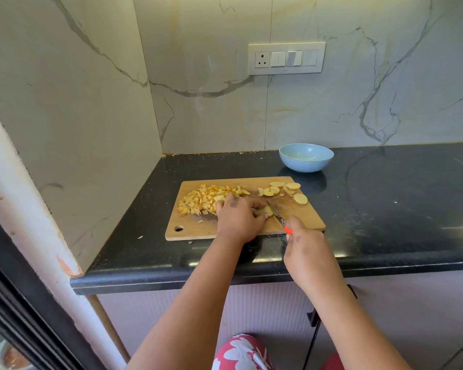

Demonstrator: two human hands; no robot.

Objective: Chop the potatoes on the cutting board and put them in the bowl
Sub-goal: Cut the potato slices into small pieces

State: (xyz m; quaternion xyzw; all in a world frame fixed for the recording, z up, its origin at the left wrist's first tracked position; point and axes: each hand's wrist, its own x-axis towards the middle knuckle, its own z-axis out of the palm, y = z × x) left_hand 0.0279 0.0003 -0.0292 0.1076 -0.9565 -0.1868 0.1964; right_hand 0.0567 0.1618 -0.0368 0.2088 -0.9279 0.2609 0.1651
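I see the left hand (238, 218) at frame centre, fingers curled down over a potato piece (265, 210), pinning it to the cutting board (300, 218). Right hand (306, 248) just right of it, wrapped round the red handle of a knife (277, 216); the blade angles up-left and meets the potato piece beside the left fingertips. Diced potato pile (209, 200) sits on the board's left half, touching the left hand's knuckles. Round potato slices (285, 190) lie in a loose cluster at the board's upper right corner. Blue bowl (306, 157) stands on the black counter (385, 209) just beyond the board's upper right corner, apart from it. Looks nearly bare inside; at most a faint pale scrap near the bottom, can't tell what. Switch plate (286, 58) on the marble wall above.
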